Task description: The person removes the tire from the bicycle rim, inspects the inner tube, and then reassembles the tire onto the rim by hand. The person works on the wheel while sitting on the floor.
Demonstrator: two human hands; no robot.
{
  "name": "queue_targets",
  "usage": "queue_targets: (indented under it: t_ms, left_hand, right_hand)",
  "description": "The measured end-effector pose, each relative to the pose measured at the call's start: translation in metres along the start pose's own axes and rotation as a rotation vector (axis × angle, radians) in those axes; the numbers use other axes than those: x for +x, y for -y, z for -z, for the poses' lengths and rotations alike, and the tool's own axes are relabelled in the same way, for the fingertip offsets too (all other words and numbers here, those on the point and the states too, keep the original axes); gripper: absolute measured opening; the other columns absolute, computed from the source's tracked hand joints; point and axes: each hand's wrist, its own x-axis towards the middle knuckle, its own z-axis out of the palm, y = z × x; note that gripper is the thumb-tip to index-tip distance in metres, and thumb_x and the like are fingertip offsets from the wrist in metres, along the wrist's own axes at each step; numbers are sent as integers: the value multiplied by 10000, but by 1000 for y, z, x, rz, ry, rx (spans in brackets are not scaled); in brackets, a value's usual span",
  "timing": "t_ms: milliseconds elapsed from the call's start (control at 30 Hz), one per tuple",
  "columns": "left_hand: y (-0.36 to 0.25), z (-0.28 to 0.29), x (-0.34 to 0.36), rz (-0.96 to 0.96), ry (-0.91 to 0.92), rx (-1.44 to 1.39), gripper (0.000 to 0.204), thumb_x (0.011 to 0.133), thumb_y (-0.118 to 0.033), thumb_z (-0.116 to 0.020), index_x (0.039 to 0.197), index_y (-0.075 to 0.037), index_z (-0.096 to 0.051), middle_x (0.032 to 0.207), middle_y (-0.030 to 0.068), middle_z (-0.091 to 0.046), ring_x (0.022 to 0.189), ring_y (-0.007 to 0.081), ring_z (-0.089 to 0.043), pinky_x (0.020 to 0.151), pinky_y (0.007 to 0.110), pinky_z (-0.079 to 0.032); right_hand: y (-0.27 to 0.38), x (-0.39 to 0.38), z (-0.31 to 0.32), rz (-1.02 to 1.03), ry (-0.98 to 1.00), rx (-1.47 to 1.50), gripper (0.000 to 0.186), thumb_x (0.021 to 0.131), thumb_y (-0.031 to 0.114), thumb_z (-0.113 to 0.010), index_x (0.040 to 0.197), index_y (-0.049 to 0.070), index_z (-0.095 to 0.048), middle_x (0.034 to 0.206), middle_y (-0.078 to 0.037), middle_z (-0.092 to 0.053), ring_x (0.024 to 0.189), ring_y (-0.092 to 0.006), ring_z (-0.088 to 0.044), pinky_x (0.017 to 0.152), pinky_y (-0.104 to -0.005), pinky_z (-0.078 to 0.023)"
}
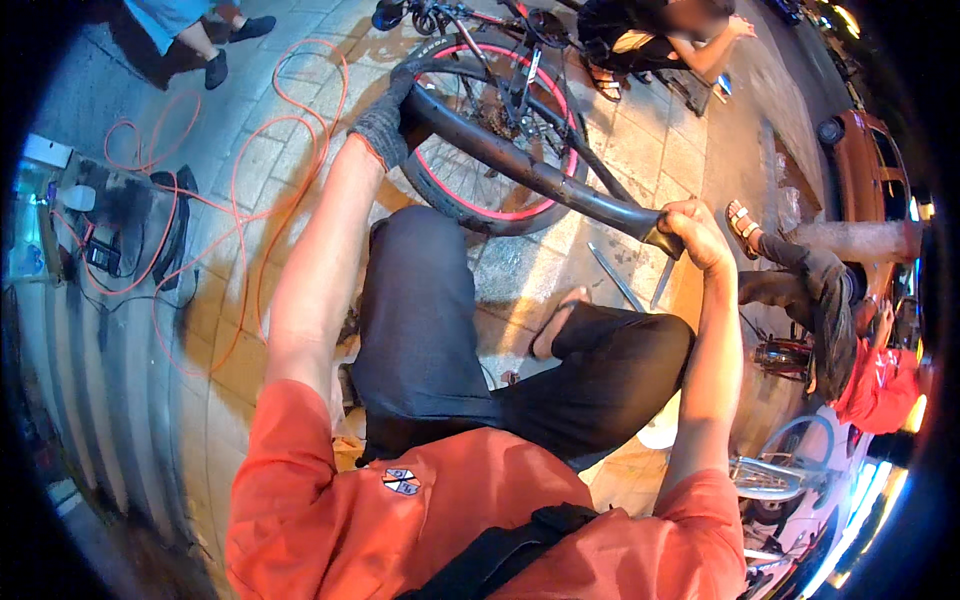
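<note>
A black bicycle inner tube (520, 172) is stretched between my two hands above the pavement, its near side fat and rounded. My left hand (383, 125), in a dark grey knit glove, is closed around the tube's left end. At the other end, my bare right hand (698, 232) grips the tube with bent fingers, beside my right knee. Just behind the tube stands a bicycle wheel (462, 212) with a black tyre and a pink rim, partly covered by it. Below the tube's right half, a long metal strip (615, 276) lies on the paving.
An orange air hose (240, 232) coils over the pavement at the left, near a dark case (103, 252). One person (640, 40) crouches at the far right; another person (880, 390) in red sits at the right. Bicycle parts (770, 478) lie at the lower right.
</note>
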Motion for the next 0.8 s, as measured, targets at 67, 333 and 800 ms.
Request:
queue_targets:
  t_ms: [67,333,800]
  left_hand:
    - [-4,-11,1,-26,8,-35,367,941,-445,-775,1047,-105,-688,959,101,-712,913,289,-692,909,436,-599]
    - [21,-96,-94,16,419,292,626,972,-546,-674,1330,-45,-565,1326,182,-617,1247,382,-600,1033,647,-522]
    - [9,-82,-52,-223,266,-129,434,996,-282,-697,1335,-36,-583,1379,166,-613,1277,345,-584,1162,496,-451]
  right_hand:
    - [-13,-7,-1,118,-68,27,246,826,271,-634,715,57,-680,664,26,-572,619,-96,-501,577,-274,-382]
    - [-15,37,-31,105,-187,264,247,897,293,-652,807,70,-709,668,25,-585,591,-80,-511,542,-280,-382]
    - [-17,125,-89,203,-548,343,363,927,288,-758,1150,1,-739,1048,-125,-775,992,-201,-725,898,-351,-556]
